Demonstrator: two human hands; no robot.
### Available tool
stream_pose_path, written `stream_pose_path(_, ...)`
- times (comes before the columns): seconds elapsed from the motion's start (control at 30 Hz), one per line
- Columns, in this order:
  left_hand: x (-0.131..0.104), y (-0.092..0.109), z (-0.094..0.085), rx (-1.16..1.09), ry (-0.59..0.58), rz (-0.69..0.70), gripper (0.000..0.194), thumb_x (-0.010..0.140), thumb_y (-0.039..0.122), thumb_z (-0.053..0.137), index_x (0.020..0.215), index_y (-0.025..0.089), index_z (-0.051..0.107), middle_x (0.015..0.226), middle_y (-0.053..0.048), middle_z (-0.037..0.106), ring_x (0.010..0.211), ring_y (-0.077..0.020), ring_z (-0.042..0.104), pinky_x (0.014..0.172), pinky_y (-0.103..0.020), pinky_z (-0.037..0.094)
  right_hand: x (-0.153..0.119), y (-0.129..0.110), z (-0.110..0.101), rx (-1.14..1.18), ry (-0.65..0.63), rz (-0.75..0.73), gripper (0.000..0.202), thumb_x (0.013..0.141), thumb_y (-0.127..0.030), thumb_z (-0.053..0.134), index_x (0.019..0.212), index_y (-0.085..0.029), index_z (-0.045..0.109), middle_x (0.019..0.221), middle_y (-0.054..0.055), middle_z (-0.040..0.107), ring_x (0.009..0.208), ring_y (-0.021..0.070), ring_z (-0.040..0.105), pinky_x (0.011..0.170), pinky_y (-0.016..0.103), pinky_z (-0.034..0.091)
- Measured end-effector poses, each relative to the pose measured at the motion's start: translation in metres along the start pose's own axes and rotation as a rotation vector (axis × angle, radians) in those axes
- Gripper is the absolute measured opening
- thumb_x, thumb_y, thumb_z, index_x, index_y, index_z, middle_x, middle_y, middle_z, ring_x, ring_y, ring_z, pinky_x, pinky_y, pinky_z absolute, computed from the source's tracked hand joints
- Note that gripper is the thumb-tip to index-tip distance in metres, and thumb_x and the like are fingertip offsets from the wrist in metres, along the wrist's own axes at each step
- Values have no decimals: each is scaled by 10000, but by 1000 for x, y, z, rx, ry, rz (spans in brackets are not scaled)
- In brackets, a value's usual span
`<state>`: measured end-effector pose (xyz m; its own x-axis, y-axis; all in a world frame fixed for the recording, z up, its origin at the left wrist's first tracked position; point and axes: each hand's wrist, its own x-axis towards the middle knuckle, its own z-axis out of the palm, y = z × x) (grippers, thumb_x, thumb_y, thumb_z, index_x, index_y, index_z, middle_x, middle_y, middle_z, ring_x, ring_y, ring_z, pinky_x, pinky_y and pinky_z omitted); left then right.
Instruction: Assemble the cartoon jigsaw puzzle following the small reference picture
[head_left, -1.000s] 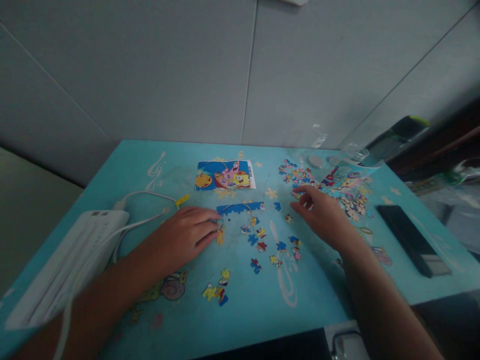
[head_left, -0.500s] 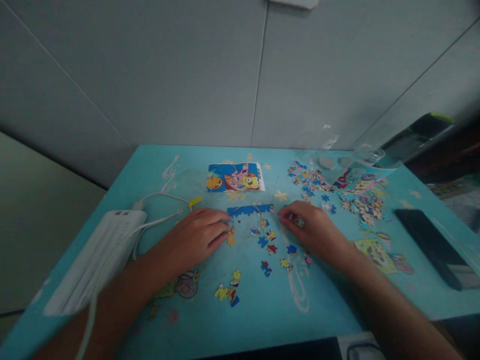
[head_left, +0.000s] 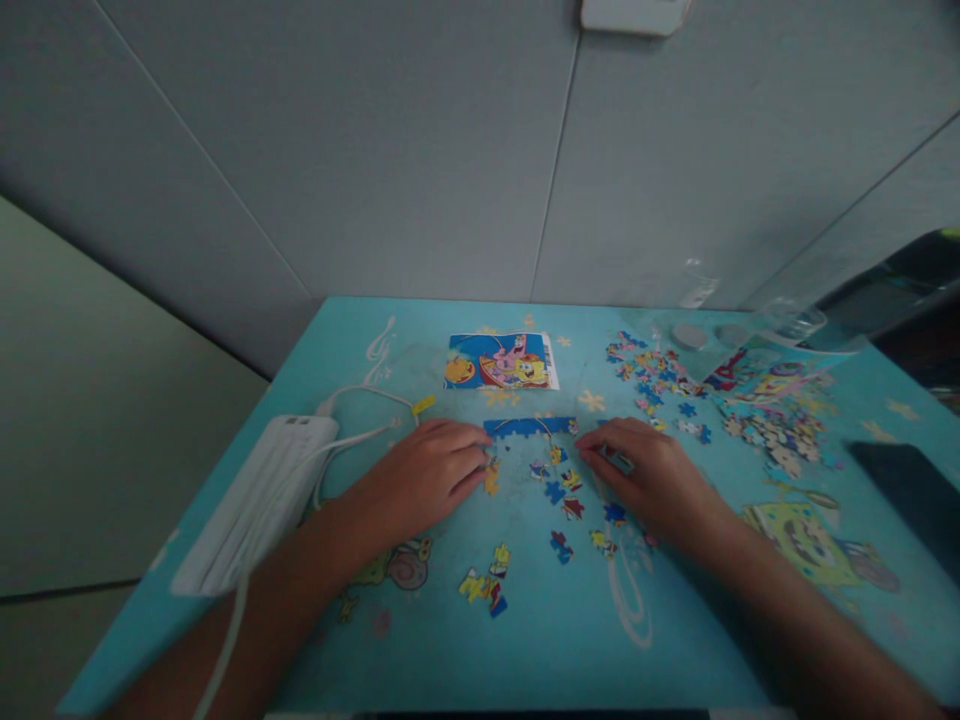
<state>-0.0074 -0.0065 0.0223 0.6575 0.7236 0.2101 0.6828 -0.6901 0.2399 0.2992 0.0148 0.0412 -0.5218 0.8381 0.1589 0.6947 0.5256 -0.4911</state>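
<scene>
My left hand [head_left: 439, 465] rests on the blue tabletop, fingers stretched out, with its fingertips at the left end of a joined strip of blue puzzle pieces [head_left: 529, 427]. Orange puzzle pieces [head_left: 491, 477] lie just under its fingertips. My right hand [head_left: 637, 455] is beside the strip's right end, thumb and fingers drawn together in a pinch; anything between them is too small to make out. Between the hands and nearer me lie several loose puzzle pieces [head_left: 555, 491]. A small joined group of yellow pieces [head_left: 474, 586] sits closer to the front.
Behind the strip is a cartoon picture card [head_left: 501, 362]. A white power strip [head_left: 259, 505] with cables is at left. Heaped puzzle pieces [head_left: 656, 370], a clear plastic container [head_left: 787, 320] and a dark phone-like slab [head_left: 911, 500] are at right. A grey wall [head_left: 420, 150] backs the table.
The whole view has shifted, so everything appears farther right. Both hands keep nearly the same places at the strip's two ends, and the pieces lie as before.
</scene>
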Motion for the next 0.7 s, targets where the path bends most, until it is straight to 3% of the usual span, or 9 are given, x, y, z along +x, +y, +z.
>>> stream_pose_path(0.7, 0, 0, -1, 1, -28, 2, 149, 996, 230, 588, 1047, 165, 712, 1217, -77, 685, 1099, -235, 659, 993, -455, 533, -1, 4, 2, -28, 9, -24, 141, 989, -247, 571, 999, -239, 712, 992, 42, 750, 925, 219, 690, 833, 353, 528)
